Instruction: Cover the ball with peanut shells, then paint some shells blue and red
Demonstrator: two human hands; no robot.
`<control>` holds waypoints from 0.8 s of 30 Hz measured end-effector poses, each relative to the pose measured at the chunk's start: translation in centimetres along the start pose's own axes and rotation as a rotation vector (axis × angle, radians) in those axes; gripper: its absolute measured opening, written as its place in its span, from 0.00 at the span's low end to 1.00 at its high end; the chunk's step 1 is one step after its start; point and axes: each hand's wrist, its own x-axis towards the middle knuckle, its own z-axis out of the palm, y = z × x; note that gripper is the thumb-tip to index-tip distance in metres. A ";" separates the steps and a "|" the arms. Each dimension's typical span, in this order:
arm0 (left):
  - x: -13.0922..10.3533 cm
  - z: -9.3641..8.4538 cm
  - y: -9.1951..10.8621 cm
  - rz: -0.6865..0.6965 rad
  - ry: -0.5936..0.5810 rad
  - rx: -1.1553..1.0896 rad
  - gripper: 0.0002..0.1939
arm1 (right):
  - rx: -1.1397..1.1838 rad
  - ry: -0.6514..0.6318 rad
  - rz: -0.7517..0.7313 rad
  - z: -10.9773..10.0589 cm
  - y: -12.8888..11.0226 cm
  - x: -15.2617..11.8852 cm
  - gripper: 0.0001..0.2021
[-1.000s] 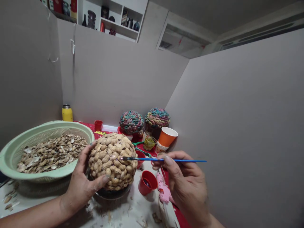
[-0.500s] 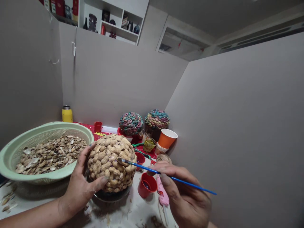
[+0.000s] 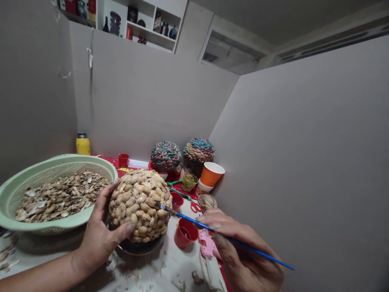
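Grey partitions (image 3: 298,142) wall in a white, scrap-littered tabletop (image 3: 154,271). A green colander (image 3: 7,198) of shells sits at the peanut-covered ball's (image 3: 136,202) nine o'clock. That ball, at the view's eight o'clock, shows natural tan, its colouring seemingly barely begun; two multicoloured balls (image 3: 166,156), toward its one o'clock, look finished. The left hand (image 3: 99,235) clamps it; the right hand (image 3: 243,251) pinches a blue paintbrush (image 3: 188,218), bristles apparently touching shell

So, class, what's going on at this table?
A person's left hand holds a peanut-covered ball by its side. The right hand holds a blue paintbrush with its tip at the ball's surface, which is mostly plain tan. A red cup of dark liquid stands nearby; two multicoloured balls sit farther back.
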 end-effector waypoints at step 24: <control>0.3 -0.9 -2.9 0.470 -0.128 0.265 0.47 | -0.172 0.336 0.376 -4.6 1.1 -2.5 0.02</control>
